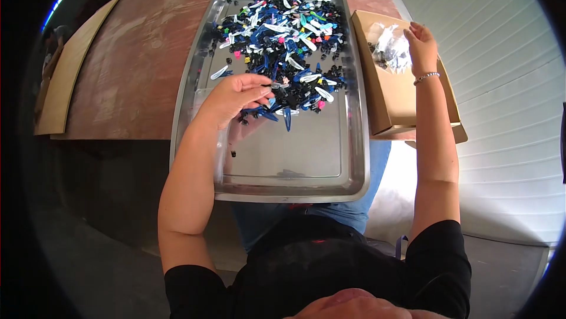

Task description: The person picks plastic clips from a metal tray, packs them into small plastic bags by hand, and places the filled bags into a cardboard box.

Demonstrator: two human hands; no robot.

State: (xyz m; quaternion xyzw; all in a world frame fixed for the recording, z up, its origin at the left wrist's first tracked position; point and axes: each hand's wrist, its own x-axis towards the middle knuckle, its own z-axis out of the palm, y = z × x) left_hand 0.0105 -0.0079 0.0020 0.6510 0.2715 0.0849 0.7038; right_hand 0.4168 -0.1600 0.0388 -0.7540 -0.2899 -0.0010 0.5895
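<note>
Over the near left part of the pile of hair clips, my left hand is closed in a pinch. A small hair clip shows at its fingertips. The pile mixes silver and blue snap clips, small black claw clips and a few coloured pieces. It lies in a large metal tray. My right hand, with a bracelet at the wrist, is raised over a cardboard box. Its fingers are loosely bent, and nothing shows between them. Clear plastic bags with dark clips inside lie in the box, just left of that hand.
The tray's near end juts past the edge of the worn reddish table, above my lap. One black claw clip sits apart near the tray's left side. A wooden board lies at the table's left. A white ribbed wall stands on the right.
</note>
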